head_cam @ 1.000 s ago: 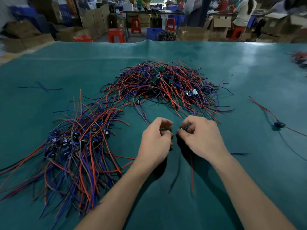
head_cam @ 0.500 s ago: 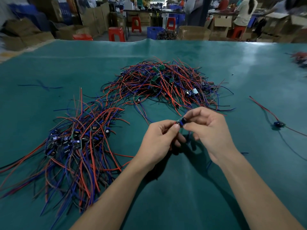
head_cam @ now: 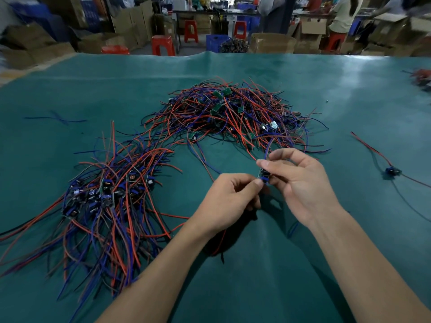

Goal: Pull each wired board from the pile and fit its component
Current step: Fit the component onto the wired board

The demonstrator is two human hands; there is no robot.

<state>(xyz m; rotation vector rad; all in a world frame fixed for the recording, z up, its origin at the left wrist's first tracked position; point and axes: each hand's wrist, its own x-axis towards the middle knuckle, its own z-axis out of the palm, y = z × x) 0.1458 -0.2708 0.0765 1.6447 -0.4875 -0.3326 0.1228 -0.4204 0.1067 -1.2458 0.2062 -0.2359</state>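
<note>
a small wired board (head_cam: 264, 175) is pinched between the left hand (head_cam: 229, 201) and right hand (head_cam: 300, 183), held above the green desk (head_cam: 303, 264). the tangled pile (head_cam: 228, 113) of red and blue wires lies just beyond the hands.

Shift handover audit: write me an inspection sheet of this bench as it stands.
Surface: teal mat, glossy, rippled at far edge.
Job's things: small wired board held above mat; tangled pile ahead; sorted bundle at left.
Clutter: lone wired unit at right; stray blue wire far left.
Grippers: left hand and right hand both pinch the board.
Cables: red and blue leads trail from the board.
Surroundings: cardboard boxes, red stools, people standing.
</note>
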